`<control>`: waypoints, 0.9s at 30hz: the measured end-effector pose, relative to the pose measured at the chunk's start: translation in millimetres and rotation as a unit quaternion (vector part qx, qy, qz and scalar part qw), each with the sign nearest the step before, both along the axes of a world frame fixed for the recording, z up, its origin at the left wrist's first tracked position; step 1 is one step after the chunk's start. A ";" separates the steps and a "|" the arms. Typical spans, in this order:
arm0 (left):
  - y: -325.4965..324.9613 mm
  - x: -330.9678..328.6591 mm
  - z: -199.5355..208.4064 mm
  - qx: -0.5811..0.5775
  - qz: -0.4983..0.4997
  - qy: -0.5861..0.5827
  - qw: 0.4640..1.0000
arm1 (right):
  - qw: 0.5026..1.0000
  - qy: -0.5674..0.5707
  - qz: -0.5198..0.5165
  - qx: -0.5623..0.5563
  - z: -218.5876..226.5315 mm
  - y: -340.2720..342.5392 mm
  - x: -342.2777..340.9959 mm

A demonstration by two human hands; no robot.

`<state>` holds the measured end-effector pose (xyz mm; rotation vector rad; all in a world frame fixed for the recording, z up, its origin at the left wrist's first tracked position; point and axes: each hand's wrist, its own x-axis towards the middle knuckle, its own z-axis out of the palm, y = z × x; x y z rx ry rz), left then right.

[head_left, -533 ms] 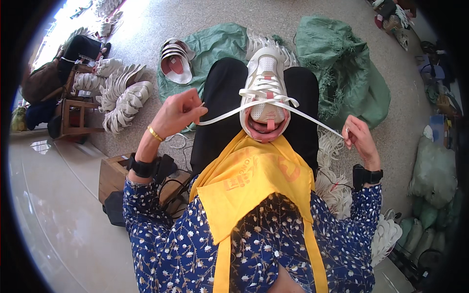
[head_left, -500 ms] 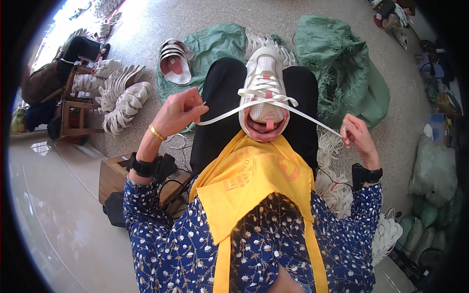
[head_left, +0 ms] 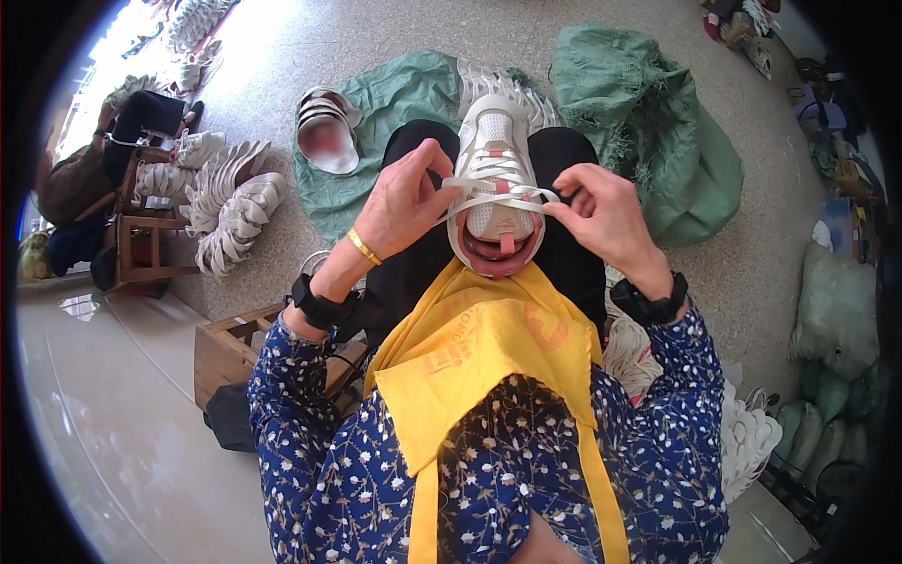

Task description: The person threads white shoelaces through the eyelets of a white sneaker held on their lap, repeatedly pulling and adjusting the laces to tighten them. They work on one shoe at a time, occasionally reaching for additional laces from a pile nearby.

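A white sneaker [head_left: 496, 141] with a pink lining rests between my knees, its toe pointing away from me. Over its tongue crosses a flat white shoelace [head_left: 512, 199], formed into a small loop near each side. My left hand [head_left: 406, 202] pinches the lace by the shoe's left edge, thumb against fingers. At the right edge, my right hand [head_left: 601, 214] pinches the lace between thumb and forefinger, its other fingers curled. A yellow apron [head_left: 489, 329] covers my lap just behind the heel. What lies inside my left fingers is partly hidden.
Stacks of white shoe parts [head_left: 240, 221] stand on the left beside a wooden stool [head_left: 150, 249]. A green sack [head_left: 648, 132] lies ahead on the right, and a green sheet [head_left: 376, 103] carries a nested stack of shoe uppers [head_left: 329, 132]. A wooden box [head_left: 221, 352] sits by my left elbow.
Both hands have come inward from wide apart to the sides of the shoe. The lace ends, stretched out before, are now slack and drawn close over the tongue.
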<state>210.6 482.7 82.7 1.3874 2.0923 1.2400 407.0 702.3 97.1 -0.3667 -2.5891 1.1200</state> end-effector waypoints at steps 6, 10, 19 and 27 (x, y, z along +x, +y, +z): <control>2.7 0.5 -10.9 -0.008 0.026 -0.025 0.999 | 0.999 -0.033 -0.007 -0.032 -15.7 13.9 -11.5; 0.1 3.5 -14.7 0.006 0.038 -0.065 0.997 | 0.937 -0.043 0.039 -0.344 11.6 10.2 -21.3; -12.8 23.5 3.6 -0.055 0.041 -0.111 0.991 | 0.873 0.019 -0.014 -0.487 -24.9 32.5 -14.9; -35.2 14.6 -8.4 0.011 0.014 0.039 0.999 | 0.971 -0.066 -0.031 -0.228 -14.8 21.3 20.7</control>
